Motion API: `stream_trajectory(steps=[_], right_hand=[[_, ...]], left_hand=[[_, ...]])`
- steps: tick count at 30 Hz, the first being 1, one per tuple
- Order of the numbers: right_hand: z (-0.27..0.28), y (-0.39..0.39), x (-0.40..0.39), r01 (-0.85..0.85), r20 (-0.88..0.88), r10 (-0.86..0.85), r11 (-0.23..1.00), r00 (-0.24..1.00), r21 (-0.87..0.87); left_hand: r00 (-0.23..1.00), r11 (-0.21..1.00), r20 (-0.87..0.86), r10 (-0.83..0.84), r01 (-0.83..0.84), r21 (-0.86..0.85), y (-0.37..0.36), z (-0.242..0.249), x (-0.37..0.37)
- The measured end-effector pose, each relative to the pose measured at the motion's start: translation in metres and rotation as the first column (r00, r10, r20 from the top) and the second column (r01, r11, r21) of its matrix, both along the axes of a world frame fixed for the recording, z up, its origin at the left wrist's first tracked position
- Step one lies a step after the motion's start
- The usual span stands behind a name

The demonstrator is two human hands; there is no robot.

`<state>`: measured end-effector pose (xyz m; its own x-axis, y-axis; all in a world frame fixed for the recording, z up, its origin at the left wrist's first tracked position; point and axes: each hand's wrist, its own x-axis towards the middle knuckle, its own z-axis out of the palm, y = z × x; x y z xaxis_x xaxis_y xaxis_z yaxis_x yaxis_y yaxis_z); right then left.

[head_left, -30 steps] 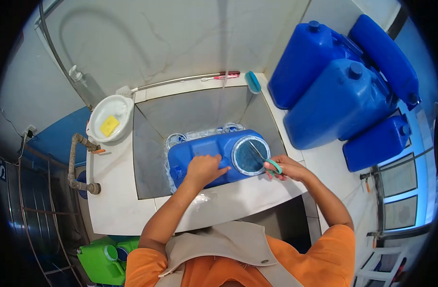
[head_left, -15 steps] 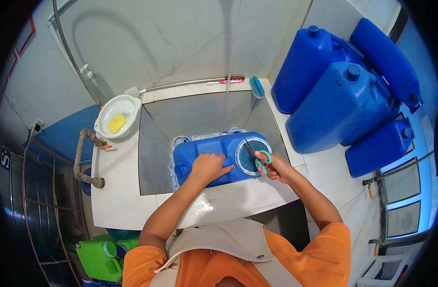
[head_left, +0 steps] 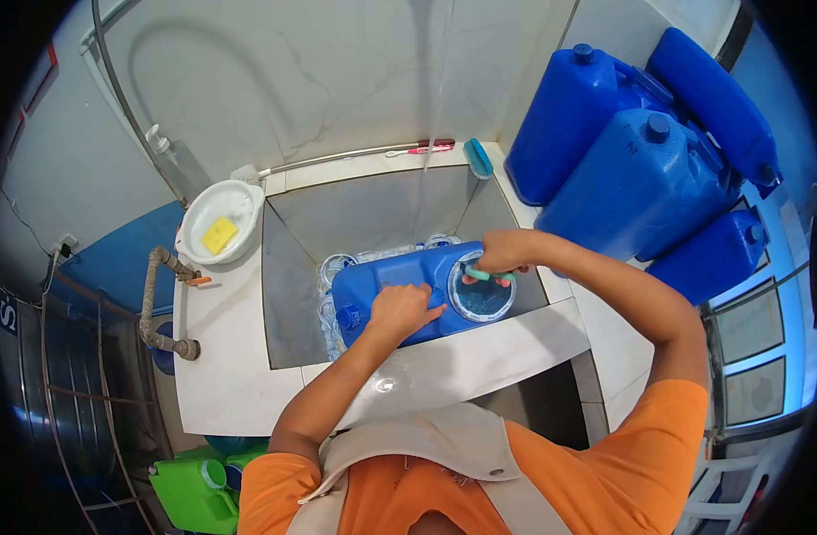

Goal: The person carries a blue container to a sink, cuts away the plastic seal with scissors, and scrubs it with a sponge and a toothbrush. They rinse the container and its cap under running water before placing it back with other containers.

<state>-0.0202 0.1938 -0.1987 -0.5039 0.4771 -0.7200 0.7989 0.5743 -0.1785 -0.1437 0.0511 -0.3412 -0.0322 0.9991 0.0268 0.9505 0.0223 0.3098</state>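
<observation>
**Two-handed work at a sink** [head_left: 346,209]

We see the left hand [head_left: 403,309] resting on the blue jug [head_left: 390,271], which lies in the sink; whether this hand grips, we cannot tell. Apart from it, the right hand [head_left: 504,252] is clamped on green-handled scissors [head_left: 493,275] at the jug's round opening [head_left: 476,300].

We see a white tiled bench [head_left: 230,383] with a grey sink [head_left: 337,209] set into it. Down in that sink, a blue container [head_left: 381,278] lies on its side over clear plastic pieces [head_left: 328,316]. On our bench's left part sits a white basin [head_left: 241,201]. Along the back ledge we find a long-handled brush [head_left: 355,158], a pink toothbrush [head_left: 419,152] beside its far end, and a teal brush [head_left: 478,159] at the corner. Large blue jerrycans [head_left: 618,196] crowd together on the right.
</observation>
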Motion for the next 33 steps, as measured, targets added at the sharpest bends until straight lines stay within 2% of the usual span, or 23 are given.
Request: stream_trajectory(steps=[1, 3, 4, 8, 10, 11, 13, 14, 15, 17, 21, 25, 31, 33], right_hand=[[-0.005, -0.003, 0.001, -0.002, -0.001, 0.002, 1.000, 1.000, 0.006], [-0.025, -0.011, 0.007, -0.284, 0.011, 0.290, 0.931, 0.957, 0.230], [-0.029, -0.021, 0.017, -0.329, -0.066, 0.402, 0.824, 0.913, 0.461], [-0.051, 0.008, 0.023, -0.225, -0.088, 0.296, 0.860, 0.951, 0.459], [-0.056, 0.030, 0.021, -0.182, -0.330, 0.386, 0.842, 0.862, 0.508], [-0.061, 0.036, 0.018, -0.181, -0.335, 0.384, 0.845, 0.860, 0.504], [-0.061, 0.042, 0.011, -0.388, -0.375, 0.580, 0.790, 0.723, 0.475], [-0.065, 0.039, 0.008, -0.433, -0.389, 0.614, 0.775, 0.686, 0.460], [-0.069, 0.037, 0.006, -0.434, -0.388, 0.616, 0.774, 0.686, 0.462], [-0.076, 0.033, 0.003, -0.412, -0.479, 0.515, 0.857, 0.711, 0.309], [-0.071, 0.036, 0.000, -0.462, -0.394, 0.572, 0.818, 0.719, 0.344], [-0.075, 0.037, 0.003, -0.467, -0.442, 0.595, 0.803, 0.671, 0.371], [-0.086, 0.036, 0.000, -0.305, -0.452, 0.480, 0.861, 0.752, 0.407], [-0.102, 0.042, -0.001, -0.109, -0.515, 0.383, 0.869, 0.767, 0.483]], left_hand=[[1.000, 1.000, 0.003, -0.003, 0.003, 0.002, 0.000, -0.001, 0.000], [1.000, 1.000, 0.004, -0.007, 0.006, 0.012, 0.000, -0.004, -0.001], [1.000, 0.999, 0.000, -0.014, 0.014, 0.046, -0.001, -0.007, -0.001], [1.000, 0.996, -0.011, -0.019, 0.020, 0.087, -0.001, -0.007, -0.001], [1.000, 0.996, -0.004, -0.016, 0.017, 0.092, 0.001, -0.007, -0.001], [1.000, 0.996, -0.002, -0.025, 0.025, 0.087, -0.001, -0.008, -0.002], [1.000, 0.996, -0.008, -0.023, 0.023, 0.086, -0.002, -0.008, -0.002], [1.000, 0.996, -0.006, -0.018, 0.018, 0.092, -0.001, -0.008, -0.001], [1.000, 0.995, -0.005, -0.017, 0.017, 0.094, 0.000, -0.007, -0.001], [1.000, 0.999, 0.017, 0.007, -0.008, 0.035, 0.000, -0.005, -0.001], [1.000, 1.000, 0.016, 0.018, -0.018, 0.019, 0.001, -0.004, -0.001], [1.000, 1.000, 0.013, 0.009, -0.009, -0.023, 0.002, 0.000, -0.001], [1.000, 0.999, -0.014, 0.007, -0.006, 0.049, 0.001, -0.003, -0.001], [1.000, 0.997, -0.021, -0.006, 0.007, 0.082, 0.000, -0.005, 0.000]])
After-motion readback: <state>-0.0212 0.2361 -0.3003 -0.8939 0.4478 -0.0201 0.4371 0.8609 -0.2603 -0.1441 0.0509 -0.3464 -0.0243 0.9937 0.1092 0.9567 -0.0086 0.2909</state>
